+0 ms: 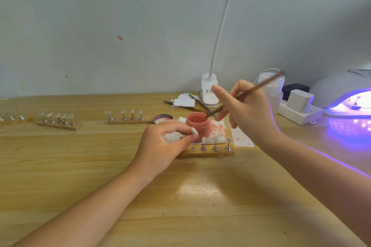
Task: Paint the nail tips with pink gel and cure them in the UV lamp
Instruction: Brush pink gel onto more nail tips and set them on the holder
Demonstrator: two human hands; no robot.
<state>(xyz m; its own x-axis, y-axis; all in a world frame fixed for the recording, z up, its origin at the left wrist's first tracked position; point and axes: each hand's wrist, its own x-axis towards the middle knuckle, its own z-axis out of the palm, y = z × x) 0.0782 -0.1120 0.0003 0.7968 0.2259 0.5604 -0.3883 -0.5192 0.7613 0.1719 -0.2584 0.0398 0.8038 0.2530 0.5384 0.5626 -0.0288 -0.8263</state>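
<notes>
Left hand (160, 142) sits nearest the viewer on the table (180, 196), its thumb and forefinger pinching a single nail tip (194, 131) just in front of the pink gel jar (196, 121). Right hand (247, 110) hovers to the right of the jar, fingers closed around a thin brush (251, 91) whose bristle end dips into the jar's open mouth. Directly in front of the jar lies a wooden holder (208, 151) carrying three small metal stands with nail tips. The jar stands on a pink-stained white wipe (215, 130), and its lid (162, 118) lies just to its left. Farther left of the jar, more wooden holders (60, 125) with nail tips line up. Behind the jar stands a clip lamp (209, 94). Far right of the jar, the UV lamp (349, 96) glows violet with something inside.
</notes>
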